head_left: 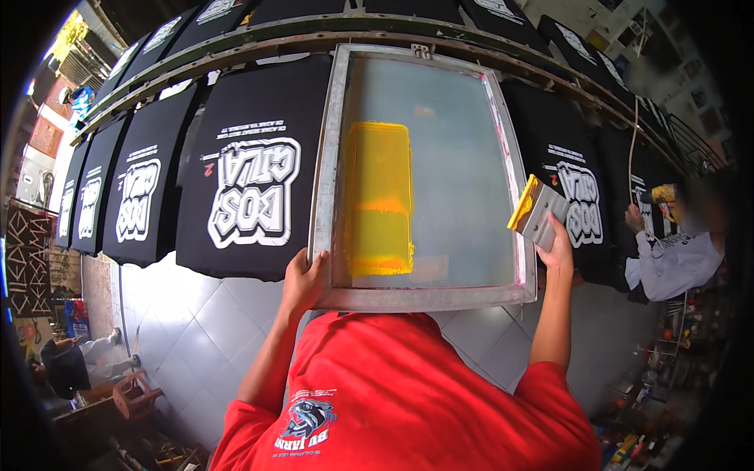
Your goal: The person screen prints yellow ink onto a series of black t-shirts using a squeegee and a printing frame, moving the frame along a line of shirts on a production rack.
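Note:
A screen-printing frame point(424, 298) with a metal rim lies in front of me over the row of black shirts. On its pale mesh point(459, 173) is a rectangular patch of yellow ink point(381, 169), thicker at the far part and thinner toward me. My left hand point(305, 280) is closed on the frame's near left corner, thumb on the rim. My right hand point(558, 247) holds a squeegee point(542, 216) just beyond the frame's right side. Yellow ink coats the squeegee's blade edge. Whatever lies directly under the frame is hidden.
Black shirts with white lettering point(255, 188) hang in a row left and right along metal rails point(236, 51), with another row behind. At the right, a person point(675, 263) in a light top holds something yellow. Another person point(67, 365) is at the far left, near a reddish stool point(135, 395).

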### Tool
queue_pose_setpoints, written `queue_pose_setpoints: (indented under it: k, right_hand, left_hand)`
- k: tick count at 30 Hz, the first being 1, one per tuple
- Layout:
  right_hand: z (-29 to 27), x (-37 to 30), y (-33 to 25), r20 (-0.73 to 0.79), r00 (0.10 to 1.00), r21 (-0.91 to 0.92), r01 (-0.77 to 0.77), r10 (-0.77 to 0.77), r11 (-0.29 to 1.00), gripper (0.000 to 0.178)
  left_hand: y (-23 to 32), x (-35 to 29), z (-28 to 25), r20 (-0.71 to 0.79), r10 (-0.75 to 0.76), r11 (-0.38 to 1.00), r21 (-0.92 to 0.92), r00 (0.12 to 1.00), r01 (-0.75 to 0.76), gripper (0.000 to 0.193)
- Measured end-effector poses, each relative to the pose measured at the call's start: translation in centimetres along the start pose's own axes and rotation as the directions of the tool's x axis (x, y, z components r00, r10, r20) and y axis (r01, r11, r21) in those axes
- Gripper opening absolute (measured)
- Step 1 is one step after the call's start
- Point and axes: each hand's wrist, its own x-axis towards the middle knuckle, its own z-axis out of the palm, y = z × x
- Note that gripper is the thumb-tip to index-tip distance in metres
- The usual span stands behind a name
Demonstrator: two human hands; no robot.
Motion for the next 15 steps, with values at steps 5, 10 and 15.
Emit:
queue_pose_setpoints:
  k: [5,10,15]
  right_hand:
    - [8.9,-5.4,5.7,0.172,0.983,0.155,0.032,-0.059,0.987,0.045]
    - [25.0,-10.2,15.5,0.340,0.934,0.075,-0.142,0.109,0.987,0.039]
    - [36.2,-14.1,23.8,0.383,0.923,0.062,-0.066,0.038,0.996,0.047]
  left_hand:
    - [-4.9,1.4,-11.1,-0.042,0.009,0.990,-0.138,0.999,-0.015,0.028]
    - [-15.6,3.3,-28.7,-0.260,-0.071,0.988,-0.148,0.963,0.033,0.033]
    - [-21.1,3.8,-41.9,-0.133,0.001,1.000,-0.006,0.991,-0.002,0.035]
